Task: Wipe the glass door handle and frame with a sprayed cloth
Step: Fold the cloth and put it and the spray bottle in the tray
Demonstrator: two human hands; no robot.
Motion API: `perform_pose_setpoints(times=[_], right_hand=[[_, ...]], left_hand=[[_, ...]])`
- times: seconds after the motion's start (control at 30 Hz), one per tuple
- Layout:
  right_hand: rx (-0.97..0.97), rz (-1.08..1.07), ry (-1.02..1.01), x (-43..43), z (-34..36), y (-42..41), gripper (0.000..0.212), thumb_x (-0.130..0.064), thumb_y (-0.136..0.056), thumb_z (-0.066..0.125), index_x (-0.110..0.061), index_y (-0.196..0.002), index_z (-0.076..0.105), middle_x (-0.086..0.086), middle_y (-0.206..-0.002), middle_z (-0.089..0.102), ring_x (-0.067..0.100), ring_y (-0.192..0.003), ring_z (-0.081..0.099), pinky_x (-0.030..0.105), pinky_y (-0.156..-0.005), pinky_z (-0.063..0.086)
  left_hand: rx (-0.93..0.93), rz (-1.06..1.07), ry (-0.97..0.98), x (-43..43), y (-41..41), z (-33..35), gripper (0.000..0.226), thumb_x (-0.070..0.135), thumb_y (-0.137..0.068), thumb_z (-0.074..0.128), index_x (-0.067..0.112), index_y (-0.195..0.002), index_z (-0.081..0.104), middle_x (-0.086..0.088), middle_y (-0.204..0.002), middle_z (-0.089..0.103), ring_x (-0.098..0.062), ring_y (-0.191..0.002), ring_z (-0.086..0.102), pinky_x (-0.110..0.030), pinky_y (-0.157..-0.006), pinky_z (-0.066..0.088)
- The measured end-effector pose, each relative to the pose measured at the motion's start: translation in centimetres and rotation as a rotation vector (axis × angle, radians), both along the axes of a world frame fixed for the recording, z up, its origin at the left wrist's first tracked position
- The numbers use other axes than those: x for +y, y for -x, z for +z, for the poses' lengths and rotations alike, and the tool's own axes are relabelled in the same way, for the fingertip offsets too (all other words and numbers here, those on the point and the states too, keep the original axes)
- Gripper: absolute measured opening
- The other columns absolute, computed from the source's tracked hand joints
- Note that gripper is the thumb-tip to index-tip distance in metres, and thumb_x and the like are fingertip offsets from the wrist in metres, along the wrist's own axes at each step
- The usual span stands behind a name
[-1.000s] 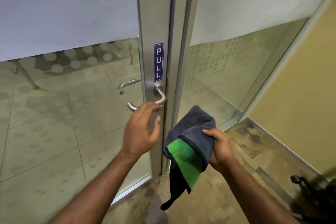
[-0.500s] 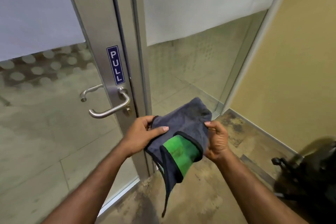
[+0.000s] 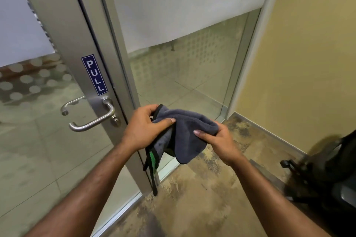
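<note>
Both hands are on the cloth, bunched up just in front of the door frame. The left hand pinches its upper corner, thumb pressed over the grey pile; the right hand grips the opposite fold, thumb on top. It's a thick grey microfibre with black edging, a sliver of green showing underneath, one black-trimmed tail dangling toward six o'clock. The brushed-metal lever handle sits at nine o'clock from the cloth, untouched, under the blue PULL sticker.
</note>
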State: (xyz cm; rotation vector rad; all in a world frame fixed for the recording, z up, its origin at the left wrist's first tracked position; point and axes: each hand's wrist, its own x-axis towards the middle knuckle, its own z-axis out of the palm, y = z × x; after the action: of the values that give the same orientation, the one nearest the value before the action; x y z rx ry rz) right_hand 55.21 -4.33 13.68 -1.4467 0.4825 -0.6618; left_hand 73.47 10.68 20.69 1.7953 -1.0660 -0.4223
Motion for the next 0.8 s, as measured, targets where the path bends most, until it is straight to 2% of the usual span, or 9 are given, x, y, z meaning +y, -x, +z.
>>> perform_pose_setpoints(times=[0.17, 0.3, 0.37, 0.43, 0.47, 0.53, 0.6, 0.7, 0.8], right_hand=[[-0.062, -0.089, 0.100, -0.8, 1.9, 0.9, 0.018, -0.007, -0.089, 0.069, -0.007, -0.107, 0.072, 0.002, -0.097, 0.078, 0.017, -0.094, 0.073, 0.027, -0.076, 0.056], [-0.017, -0.010, 0.326, -1.9, 5.1, 1.5, 0.012, -0.007, -0.091, 0.068, -0.018, -0.094, 0.073, -0.008, -0.083, 0.075, 0.007, -0.081, 0.070, 0.021, -0.067, 0.052], [0.052, 0.070, 0.424, -2.3, 6.6, 1.6, 0.015, -0.009, -0.091, 0.068, -0.023, -0.092, 0.073, -0.009, -0.083, 0.074, 0.004, -0.081, 0.068, 0.022, -0.070, 0.053], [0.132, 0.151, 0.514, -2.6, 7.8, 1.6, 0.010, -0.012, -0.091, 0.069, -0.021, -0.092, 0.073, -0.008, -0.084, 0.074, 0.003, -0.080, 0.067, 0.023, -0.070, 0.054], [0.173, 0.200, 0.550, -2.8, 8.2, 1.5, 0.005, -0.015, -0.092, 0.069, -0.017, -0.094, 0.074, -0.004, -0.086, 0.075, 0.008, -0.081, 0.068, 0.027, -0.071, 0.055], [0.233, 0.282, 0.587, -3.2, 8.8, 1.5, 0.012, -0.019, -0.092, 0.069, -0.010, -0.099, 0.073, 0.008, -0.093, 0.076, 0.024, -0.087, 0.071, 0.043, -0.076, 0.057], [0.262, 0.309, 0.574, -3.8, 9.3, 1.9, 0.014, -0.020, -0.091, 0.070, -0.009, -0.100, 0.073, 0.012, -0.094, 0.076, 0.032, -0.092, 0.070, 0.049, -0.078, 0.056], [0.268, 0.308, 0.457, -5.3, 9.8, 3.3, 0.020, -0.019, -0.089, 0.073, -0.008, -0.105, 0.073, 0.012, -0.100, 0.076, 0.031, -0.098, 0.071, 0.046, -0.084, 0.058], [0.266, 0.282, 0.187, -7.9, 9.1, 5.7, 0.033, -0.027, -0.083, 0.078, -0.009, -0.109, 0.069, 0.012, -0.103, 0.075, 0.026, -0.095, 0.072, 0.038, -0.081, 0.058]], left_hand=[[-0.105, 0.127, -0.005, -0.5, 0.3, 1.0, 0.034, 0.032, -0.076, 0.089, 0.019, -0.094, 0.064, 0.003, -0.086, 0.071, -0.008, -0.077, 0.066, -0.031, -0.072, 0.056], [-0.142, -0.004, -0.112, 0.3, 0.0, 0.5, 0.067, 0.042, -0.074, 0.088, 0.035, -0.127, 0.047, 0.007, -0.104, 0.058, 0.004, -0.072, 0.058, -0.021, -0.073, 0.052], [-0.259, -0.111, -0.219, 0.7, -0.4, -0.1, 0.076, 0.067, -0.069, 0.080, 0.045, -0.133, 0.047, 0.008, -0.120, 0.052, 0.006, -0.086, 0.057, -0.018, -0.078, 0.049], [-0.298, -0.199, -0.278, 0.4, -0.2, -0.4, 0.086, 0.085, -0.058, 0.071, 0.046, -0.133, 0.051, 0.011, -0.140, 0.040, 0.001, -0.117, 0.050, -0.022, -0.098, 0.043], [-0.275, -0.248, -0.276, -0.2, 0.3, -0.5, 0.088, 0.086, -0.056, 0.071, 0.043, -0.131, 0.054, 0.012, -0.146, 0.038, -0.002, -0.129, 0.045, -0.027, -0.106, 0.040], [-0.177, -0.357, -0.236, -1.5, 1.6, -0.6, 0.083, 0.073, -0.059, 0.082, 0.032, -0.127, 0.062, 0.012, -0.141, 0.054, -0.005, -0.130, 0.052, -0.035, -0.110, 0.046], [-0.110, -0.389, -0.208, -2.8, 3.1, -0.8, 0.068, 0.058, -0.065, 0.086, 0.022, -0.120, 0.068, 0.008, -0.115, 0.072, -0.008, -0.110, 0.067, -0.040, -0.095, 0.056], [-0.064, -0.349, -0.132, -4.1, 4.8, -1.0, 0.038, 0.039, -0.079, 0.086, 0.020, -0.109, 0.073, 0.006, -0.099, 0.077, -0.009, -0.094, 0.073, -0.034, -0.080, 0.060], [0.011, -0.375, -0.073, -5.0, 5.9, -0.6, 0.025, 0.024, -0.090, 0.079, 0.020, -0.113, 0.072, 0.006, -0.105, 0.077, -0.011, -0.098, 0.073, -0.028, -0.081, 0.059]])
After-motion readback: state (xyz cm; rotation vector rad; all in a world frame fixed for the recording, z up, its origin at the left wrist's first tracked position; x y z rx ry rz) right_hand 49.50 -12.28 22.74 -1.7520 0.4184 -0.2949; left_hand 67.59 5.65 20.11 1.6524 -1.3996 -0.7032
